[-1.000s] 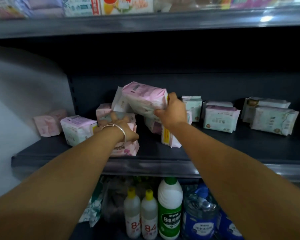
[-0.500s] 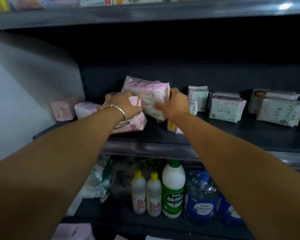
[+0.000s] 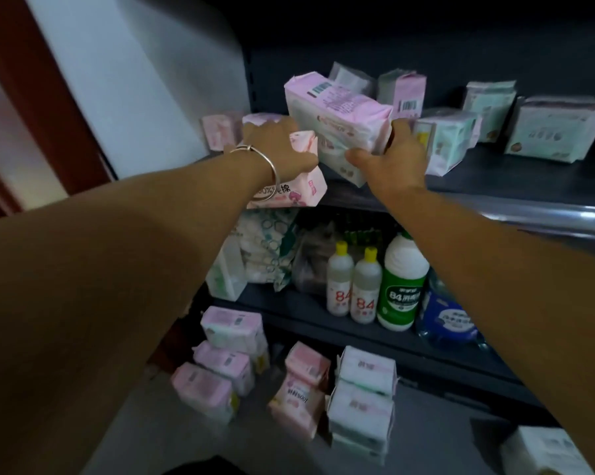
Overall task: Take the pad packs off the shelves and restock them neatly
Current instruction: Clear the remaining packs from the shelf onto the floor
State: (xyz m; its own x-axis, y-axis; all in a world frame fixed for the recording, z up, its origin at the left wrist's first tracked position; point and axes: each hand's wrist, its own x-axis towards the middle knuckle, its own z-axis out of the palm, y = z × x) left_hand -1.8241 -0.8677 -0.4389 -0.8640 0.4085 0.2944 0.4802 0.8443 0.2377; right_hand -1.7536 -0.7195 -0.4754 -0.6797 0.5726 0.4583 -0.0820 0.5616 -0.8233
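Dark shelf (image 3: 494, 186), centre frame | left hand (image 3: 282, 149) grips pink pack (image 3: 289, 190); right hand (image 3: 388, 162) grips big pack (image 3: 340, 114) | unloading underway: floor stacks (image 3: 289, 382) lower centre, several packs still shelved, restocking not begun

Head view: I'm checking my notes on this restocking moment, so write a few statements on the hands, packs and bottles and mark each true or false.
1. The right hand holds a large pink and white pad pack lifted off the shelf. True.
2. The left hand hangs idle, touching nothing. False: its grip is on a pink pad pack at the shelf's front edge.
3. A silver bangle sits on the left wrist. True.
4. The two small bottles on the lower shelf have red caps. False: their caps are yellow.
5. Pad packs are stacked on the floor below the shelves. True.
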